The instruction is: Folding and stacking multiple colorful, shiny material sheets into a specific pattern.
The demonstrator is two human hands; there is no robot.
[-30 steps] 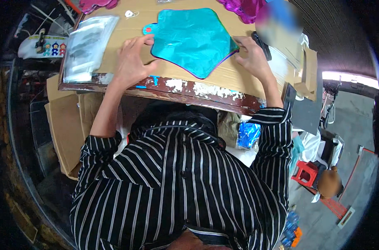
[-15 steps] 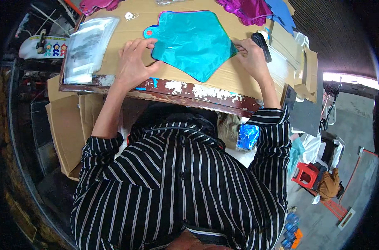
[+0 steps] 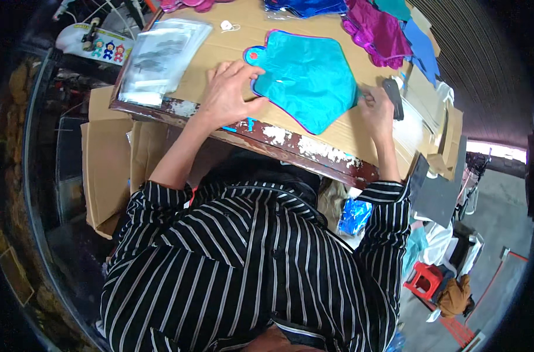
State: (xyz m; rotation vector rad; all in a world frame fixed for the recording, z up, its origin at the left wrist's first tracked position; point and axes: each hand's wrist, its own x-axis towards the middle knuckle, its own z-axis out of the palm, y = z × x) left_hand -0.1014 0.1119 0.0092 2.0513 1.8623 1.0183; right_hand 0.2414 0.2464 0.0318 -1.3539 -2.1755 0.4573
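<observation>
A flat, shiny teal fabric piece (image 3: 305, 79) with purple edging lies on the cardboard-covered table. Its round tab (image 3: 254, 56) at the left carries a red dot like a snap. My left hand (image 3: 229, 94) rests at the piece's left edge, thumb apart from the stretched fingers, with fingertips touching the fabric just below the tab. At the opposite side my right hand (image 3: 376, 108) is closed, pinching the right corner of the teal fabric between thumb and fingers. The pinched bit itself is mostly hidden by the fingers.
Clear plastic bags (image 3: 161, 61) are stacked at the table's left. A small white item with a string (image 3: 227, 26) lies beyond my left hand. Magenta fabric pieces (image 3: 377, 32) and blue ones in plastic (image 3: 305, 7) lie at the back. A black object (image 3: 393, 98) sits beside my right hand.
The whole view has shifted, so the table appears farther right and lower. Both hands keep about the same places on the teal fabric. More blue fabric shows at the back.
</observation>
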